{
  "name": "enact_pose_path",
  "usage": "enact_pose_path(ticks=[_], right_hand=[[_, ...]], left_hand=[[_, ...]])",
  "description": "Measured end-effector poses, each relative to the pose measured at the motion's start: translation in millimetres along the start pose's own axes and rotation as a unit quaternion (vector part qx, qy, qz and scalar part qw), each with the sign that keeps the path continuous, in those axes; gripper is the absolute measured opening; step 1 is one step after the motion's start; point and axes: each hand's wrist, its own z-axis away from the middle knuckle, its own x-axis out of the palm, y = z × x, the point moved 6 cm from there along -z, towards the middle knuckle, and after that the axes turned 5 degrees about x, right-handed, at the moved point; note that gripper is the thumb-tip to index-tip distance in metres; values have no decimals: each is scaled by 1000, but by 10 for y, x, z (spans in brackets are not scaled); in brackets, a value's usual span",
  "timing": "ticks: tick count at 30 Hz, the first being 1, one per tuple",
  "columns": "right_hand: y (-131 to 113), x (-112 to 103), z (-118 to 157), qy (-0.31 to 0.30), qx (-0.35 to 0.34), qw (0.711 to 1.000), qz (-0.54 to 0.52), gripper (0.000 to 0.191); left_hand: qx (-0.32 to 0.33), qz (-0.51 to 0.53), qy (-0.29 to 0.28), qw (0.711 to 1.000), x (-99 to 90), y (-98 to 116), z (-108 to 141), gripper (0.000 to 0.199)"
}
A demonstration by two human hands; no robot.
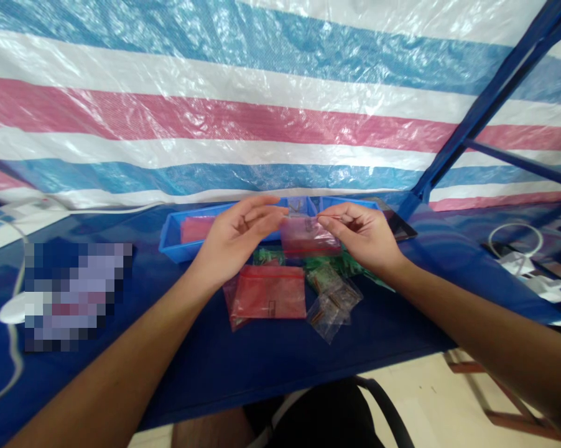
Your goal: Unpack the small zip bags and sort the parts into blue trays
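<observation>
A small see-through red plastic bag [311, 239] hangs upright between my hands, above the table. My left hand [237, 235] has thumb and fingers closed at the bag's upper left corner. Pinched at its upper right edge is my right hand [362, 233]. Whether anything is inside this bag I cannot tell. Below it, several flat red bags [270, 292] lie in an overlapping pile. To their right are small clear bags [335, 303] with thin brownish pieces inside. Green bags [355, 264] lie partly hidden behind my right hand.
Blue plastic bins [173, 239] stand in a row behind my hands, the left one with red bags [196, 228]. A dark flat device [399, 225] rests at the right bin. Cables [516, 236] lie at far right; a white round object [19, 308] sits left.
</observation>
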Motion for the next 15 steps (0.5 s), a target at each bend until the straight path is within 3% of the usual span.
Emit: enact_pose_path(ticks=[3,8,15], right_hand=[[-18,23,7,-4,11,1000,-27,25],[-19,35,-5,-14,22,998,-56,30],[41,31,-24,-23,45,997,-59,32]], left_hand=[[0,-38,-9,999,17,-51,6,56],[5,-78,-7,997,-4,-94,1,43],[25,-49,18,998,-1,-53,1,48]])
